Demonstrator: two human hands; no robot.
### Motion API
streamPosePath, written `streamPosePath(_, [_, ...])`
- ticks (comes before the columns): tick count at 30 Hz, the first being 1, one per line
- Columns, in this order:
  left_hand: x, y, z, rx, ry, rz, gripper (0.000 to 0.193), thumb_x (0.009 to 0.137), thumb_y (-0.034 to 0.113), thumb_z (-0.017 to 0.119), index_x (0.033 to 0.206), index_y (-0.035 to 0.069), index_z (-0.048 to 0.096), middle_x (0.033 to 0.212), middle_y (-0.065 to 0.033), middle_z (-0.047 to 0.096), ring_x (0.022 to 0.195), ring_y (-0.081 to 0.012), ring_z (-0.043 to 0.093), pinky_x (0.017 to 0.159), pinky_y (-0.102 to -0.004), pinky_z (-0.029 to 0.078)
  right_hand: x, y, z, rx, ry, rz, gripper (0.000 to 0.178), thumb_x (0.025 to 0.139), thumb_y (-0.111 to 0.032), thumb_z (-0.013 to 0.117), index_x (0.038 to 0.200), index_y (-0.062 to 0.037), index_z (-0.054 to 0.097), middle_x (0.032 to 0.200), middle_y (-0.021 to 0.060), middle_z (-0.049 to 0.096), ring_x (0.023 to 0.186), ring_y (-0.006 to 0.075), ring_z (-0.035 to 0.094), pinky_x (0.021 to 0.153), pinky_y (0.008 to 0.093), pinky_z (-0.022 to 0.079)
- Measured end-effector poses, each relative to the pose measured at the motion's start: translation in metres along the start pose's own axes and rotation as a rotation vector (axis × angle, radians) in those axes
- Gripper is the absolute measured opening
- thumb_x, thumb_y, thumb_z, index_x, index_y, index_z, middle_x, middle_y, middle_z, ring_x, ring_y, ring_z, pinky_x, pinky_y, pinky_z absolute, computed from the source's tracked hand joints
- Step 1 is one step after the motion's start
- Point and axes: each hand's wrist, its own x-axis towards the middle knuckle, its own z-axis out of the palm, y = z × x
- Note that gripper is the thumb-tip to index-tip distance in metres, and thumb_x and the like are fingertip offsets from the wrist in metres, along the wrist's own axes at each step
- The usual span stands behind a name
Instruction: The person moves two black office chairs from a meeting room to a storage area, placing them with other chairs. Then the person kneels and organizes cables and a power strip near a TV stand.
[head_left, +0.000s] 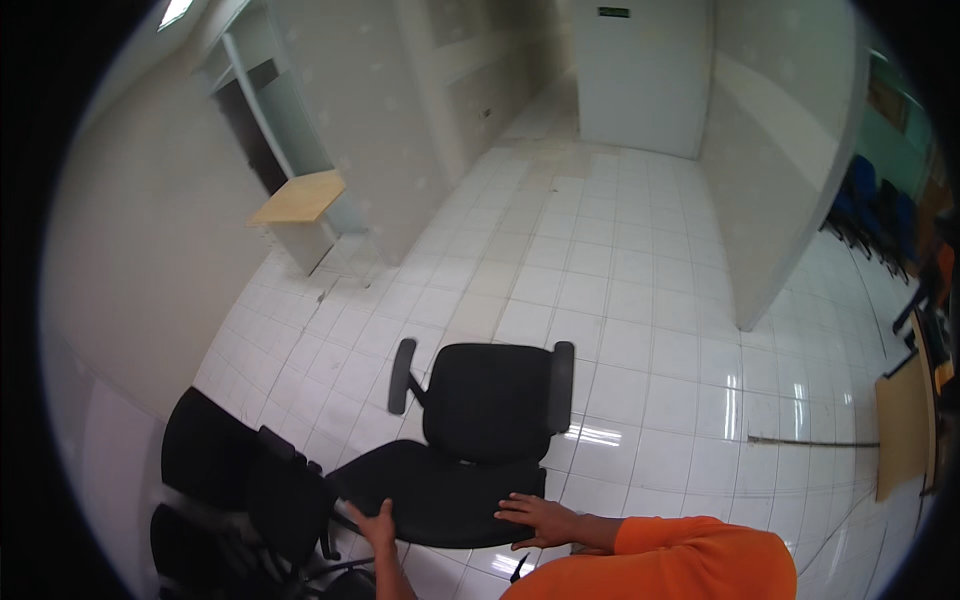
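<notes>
A black office chair (486,404) with two armrests is right in front of me, its backrest on the far side and its seat (457,507) towards me. On the seat's near left edge rests my left hand (376,525), thumb and fingers spread apart. My right hand (540,519) lies on the near right edge, fingers stretched flat over the top and the thumb lower at the rim. Past my left hand, other black chairs (290,495) crowd against the seat. Where the dark seat parts meet, I cannot tell which chair each belongs to.
White floor tiles (630,270) run ahead between a left wall (350,110) and a right partition (770,150). A wooden-topped stand (300,197) is by the left wall. To the right are a wooden desk panel (905,425), a dark floor strip (815,443) and blue chairs (862,190).
</notes>
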Motion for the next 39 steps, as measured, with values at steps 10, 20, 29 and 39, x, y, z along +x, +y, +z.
streamPosePath(10, [-0.027, 0.098, 0.153, 0.37, -0.157, 0.11, 0.125, 0.071, 0.032, 0.086, 0.163, 0.012, 0.005, 0.16, -0.0413, 0.002, 0.144, -0.0538, 0.033, 0.114, -0.0461, 0.04, -0.058, 0.095, -0.13, -0.004, 0.081, 0.149, 0.079, 0.083, -0.05, 0.08, 0.149, -0.0237, 0.047, 0.159, 0.0084, 0.04, 0.151, 0.0336, 0.029, 0.118, 0.0472, 0.039])
streamPosePath(20, [0.005, 0.172, 0.268, 0.379, -0.353, 0.395, 0.1, 0.077, 0.048, 0.079, 0.157, 0.012, 0.032, 0.162, -0.0383, -0.001, 0.15, -0.0557, 0.01, 0.12, -0.0578, 0.024, -0.069, 0.143, -0.231, -0.22, 0.22, 0.458, 0.081, 0.071, -0.031, 0.091, 0.143, -0.0245, 0.055, 0.154, 0.0121, 0.048, 0.14, 0.0381, 0.046, 0.113, 0.047, 0.043])
streamPosePath(29, [0.039, 0.248, 0.41, 0.281, -0.604, 0.632, 0.104, 0.076, 0.06, 0.08, 0.155, 0.009, 0.036, 0.158, -0.0419, 0.0, 0.148, -0.0588, 0.015, 0.116, -0.0585, 0.031, -0.093, 0.224, -0.322, -0.121, 0.486, 0.759, 0.076, 0.075, -0.007, 0.083, 0.144, -0.021, 0.054, 0.15, 0.0097, 0.052, 0.129, 0.0321, 0.056, 0.108, 0.0395, 0.047])
streamPosePath(39, [0.086, 0.346, 0.592, 0.389, -0.837, 0.997, 0.113, 0.057, 0.055, 0.095, 0.153, 0.024, 0.043, 0.155, -0.0315, 0.03, 0.142, -0.0509, 0.033, 0.114, -0.0645, 0.028, -0.114, 0.383, -0.47, -0.091, 0.645, 0.871, 0.066, 0.082, -0.006, 0.08, 0.142, -0.0177, 0.054, 0.14, 0.0106, 0.061, 0.121, 0.0317, 0.062, 0.105, 0.0381, 0.051])
